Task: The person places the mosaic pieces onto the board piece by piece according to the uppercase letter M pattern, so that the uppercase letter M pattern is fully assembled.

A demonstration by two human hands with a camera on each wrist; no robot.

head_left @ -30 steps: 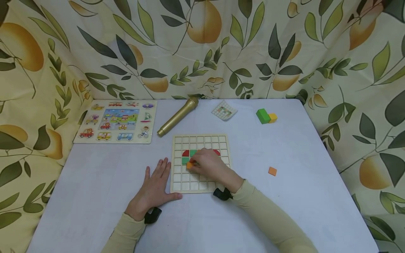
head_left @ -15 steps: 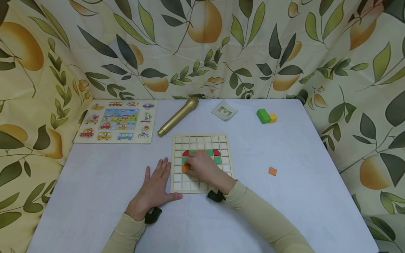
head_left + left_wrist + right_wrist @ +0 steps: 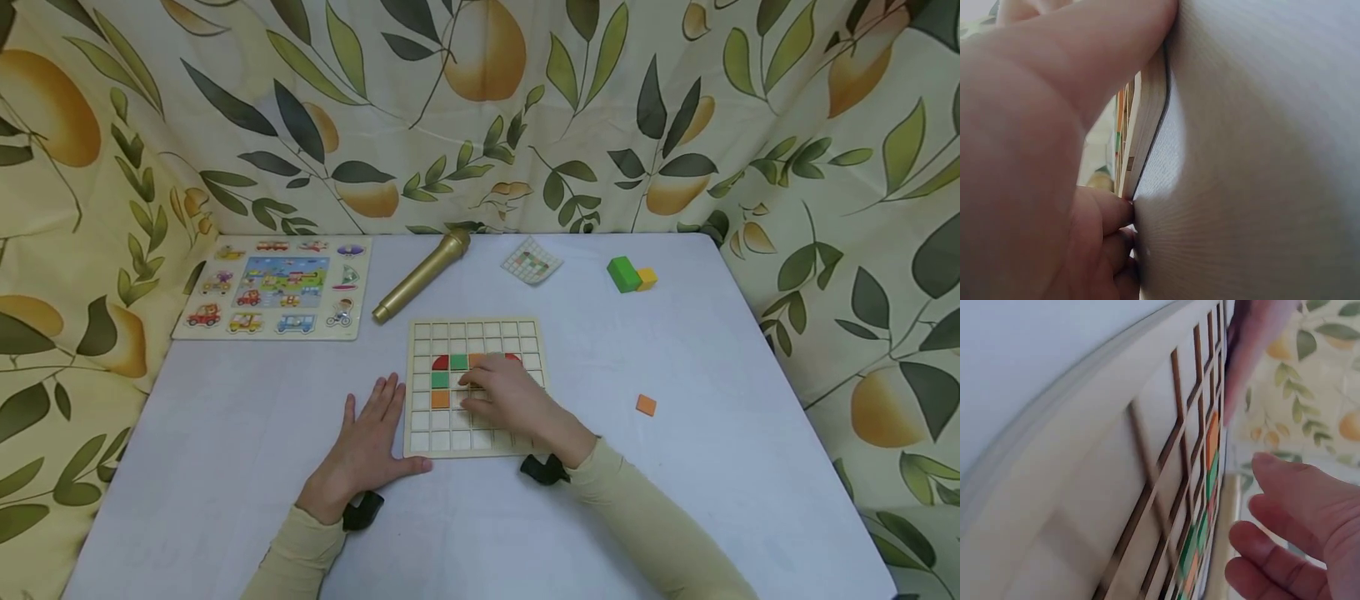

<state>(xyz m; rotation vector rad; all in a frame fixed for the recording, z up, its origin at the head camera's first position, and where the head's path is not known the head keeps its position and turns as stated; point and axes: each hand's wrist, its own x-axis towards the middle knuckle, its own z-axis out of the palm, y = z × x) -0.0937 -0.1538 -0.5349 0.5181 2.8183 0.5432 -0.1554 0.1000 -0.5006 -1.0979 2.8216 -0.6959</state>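
A square wooden grid board (image 3: 482,455) lies at the table's middle. On its left side, an orange square tile (image 3: 440,399) fills a cell directly below a green tile (image 3: 440,380), with a red rounded tile (image 3: 441,363) above that. More coloured tiles continue along the upper row, partly hidden by my right hand (image 3: 513,398). That hand hovers over the board, its thumb (image 3: 1291,487) and fingers apart with nothing between them. My left hand (image 3: 363,446) rests on the cloth, fingers spread at the board's left edge and thumb by its lower left corner.
One loose orange tile (image 3: 646,406) lies right of the board. Behind stand a green block (image 3: 624,275) and a yellow block (image 3: 647,279). A small patterned card (image 3: 532,262), a gold microphone (image 3: 422,277) and a vehicle puzzle board (image 3: 349,321) lie toward the back.
My right hand set the orange tile into the cell below the green one, let go of it, and drew back to the right. My left hand has stayed in place.
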